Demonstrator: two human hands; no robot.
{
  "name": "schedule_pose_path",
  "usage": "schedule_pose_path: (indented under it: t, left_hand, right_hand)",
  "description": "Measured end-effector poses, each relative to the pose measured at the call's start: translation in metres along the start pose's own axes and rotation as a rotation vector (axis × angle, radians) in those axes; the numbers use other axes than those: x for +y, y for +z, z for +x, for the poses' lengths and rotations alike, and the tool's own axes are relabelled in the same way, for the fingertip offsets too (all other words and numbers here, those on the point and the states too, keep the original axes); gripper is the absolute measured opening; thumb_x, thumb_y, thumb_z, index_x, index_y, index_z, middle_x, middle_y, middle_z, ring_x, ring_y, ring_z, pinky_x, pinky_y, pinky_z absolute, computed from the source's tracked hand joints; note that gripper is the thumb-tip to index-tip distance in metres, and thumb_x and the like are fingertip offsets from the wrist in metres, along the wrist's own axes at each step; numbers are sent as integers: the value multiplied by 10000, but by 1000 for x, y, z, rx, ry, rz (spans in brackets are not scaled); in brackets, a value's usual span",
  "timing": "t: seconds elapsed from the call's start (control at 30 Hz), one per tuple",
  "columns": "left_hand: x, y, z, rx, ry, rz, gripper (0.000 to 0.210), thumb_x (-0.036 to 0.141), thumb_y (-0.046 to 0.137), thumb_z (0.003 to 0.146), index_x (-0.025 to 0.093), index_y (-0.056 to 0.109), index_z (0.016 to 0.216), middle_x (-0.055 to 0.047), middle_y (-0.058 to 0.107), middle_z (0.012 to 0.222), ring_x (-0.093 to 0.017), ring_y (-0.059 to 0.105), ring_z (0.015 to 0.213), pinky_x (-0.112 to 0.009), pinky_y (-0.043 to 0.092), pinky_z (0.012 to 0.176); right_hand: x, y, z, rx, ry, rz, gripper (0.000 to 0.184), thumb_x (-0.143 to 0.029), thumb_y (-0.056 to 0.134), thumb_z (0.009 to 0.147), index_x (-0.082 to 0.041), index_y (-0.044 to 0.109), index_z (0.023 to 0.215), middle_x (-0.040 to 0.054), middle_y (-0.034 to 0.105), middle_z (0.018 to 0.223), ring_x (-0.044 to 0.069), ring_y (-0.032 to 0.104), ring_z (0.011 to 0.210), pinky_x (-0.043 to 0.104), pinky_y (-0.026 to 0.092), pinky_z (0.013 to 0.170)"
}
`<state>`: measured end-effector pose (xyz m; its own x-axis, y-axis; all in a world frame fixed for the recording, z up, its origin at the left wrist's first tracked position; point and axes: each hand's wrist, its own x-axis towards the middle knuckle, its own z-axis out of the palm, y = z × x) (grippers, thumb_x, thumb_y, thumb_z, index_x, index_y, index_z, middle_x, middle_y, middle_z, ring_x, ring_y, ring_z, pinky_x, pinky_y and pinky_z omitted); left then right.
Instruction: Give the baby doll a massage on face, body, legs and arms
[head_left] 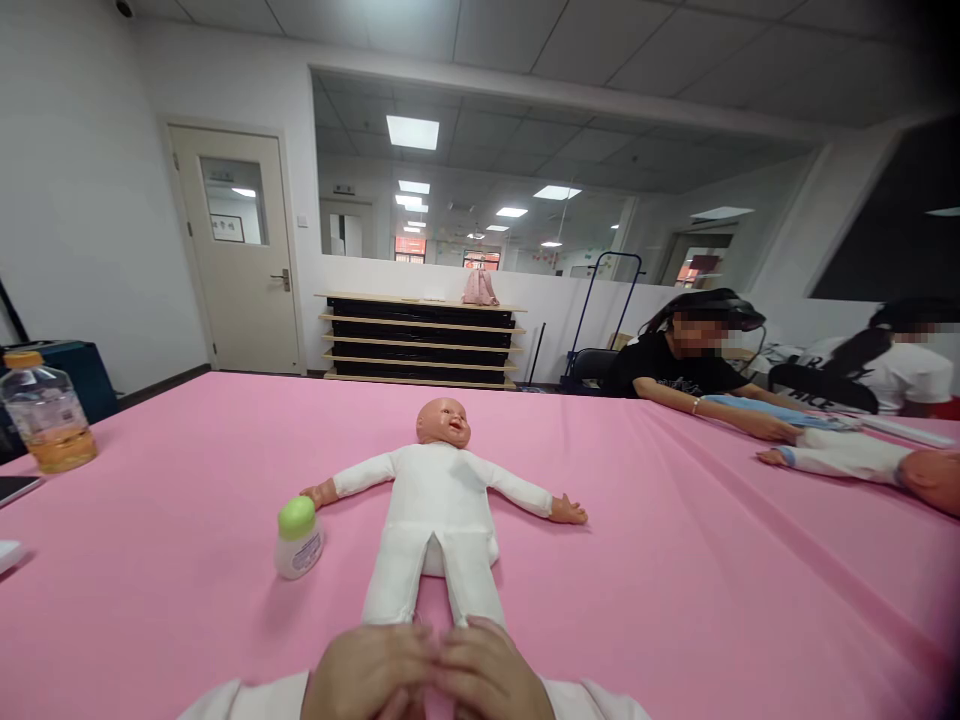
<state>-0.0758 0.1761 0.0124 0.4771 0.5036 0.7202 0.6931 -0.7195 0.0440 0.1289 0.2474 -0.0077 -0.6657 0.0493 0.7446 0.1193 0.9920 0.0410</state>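
Note:
A baby doll in a white body suit lies on its back on the pink-covered table, arms spread, head away from me. At the bottom of the view, my left hand and my right hand meet in front of the doll's lower legs. Their fingers are curled and close together, the fingertips touching and slightly blurred. The hands cover the doll's feet, and whatever may be inside them is hidden. Beside the doll's hand on the left stands a small white bottle with a green cap.
A clear bottle of amber liquid stands at the left edge, near a dark flat object. On the right, a person leans over another doll and blue cloth. Behind the table is a low shelf.

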Motion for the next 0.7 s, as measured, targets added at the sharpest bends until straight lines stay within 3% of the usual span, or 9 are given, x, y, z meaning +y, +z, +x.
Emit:
schedule_pose_path:
  t: [0.1,0.17,0.23,0.33,0.43,0.57,0.7]
  left_hand:
    - [-1,-3,11,61,-181,131,332,235,402,848,252,552,1144,22,517,1209,-62,487,1144,-158,438,963]
    - [-3,-2,15,36,-346,193,380,255,423,843,259,494,1216,17,447,1281,-84,457,1180,-199,453,961]
    - [-4,0,16,-13,-433,194,384,267,428,841,272,491,1219,15,423,1298,-107,444,1196,-246,473,947]
    - [-5,1,15,-86,-428,133,303,251,415,845,279,592,1089,24,477,1246,-129,420,1219,-318,455,974]
    - [-4,-1,15,-114,-378,80,268,224,416,841,256,640,985,24,571,1126,-126,426,1212,-350,417,1009]
    - [0,-4,16,-77,-337,88,263,187,432,820,235,627,991,14,554,1155,-102,494,1142,-284,439,987]
    - [-2,-5,16,-8,-315,132,246,155,438,801,221,617,957,23,558,1150,-75,535,1085,-216,472,933]
  right_hand:
    - [3,5,-5,159,142,-74,461,-370,369,862,-176,397,1280,45,513,1225,105,429,1209,228,299,1074]
    - [4,8,-9,211,248,-120,485,-323,327,872,-145,346,1322,76,400,1329,137,328,1286,268,286,1082]
    - [5,11,-13,192,292,-162,492,-314,332,870,-144,342,1331,85,308,1385,165,257,1322,296,295,1077]
    - [4,12,-15,107,271,-162,440,-314,356,865,-203,414,1287,64,229,1422,199,207,1341,358,307,1066]
    - [1,8,-13,-5,256,-99,377,-304,364,866,-245,491,1215,29,320,1384,194,206,1342,416,249,1088]
    - [-7,-2,-6,-107,181,13,285,-333,414,843,-276,576,1070,-32,559,1161,135,308,1295,432,19,1139]
    - [-11,-12,0,-146,137,52,241,-331,416,837,-269,596,984,-46,610,1053,99,358,1257,386,-58,1139]
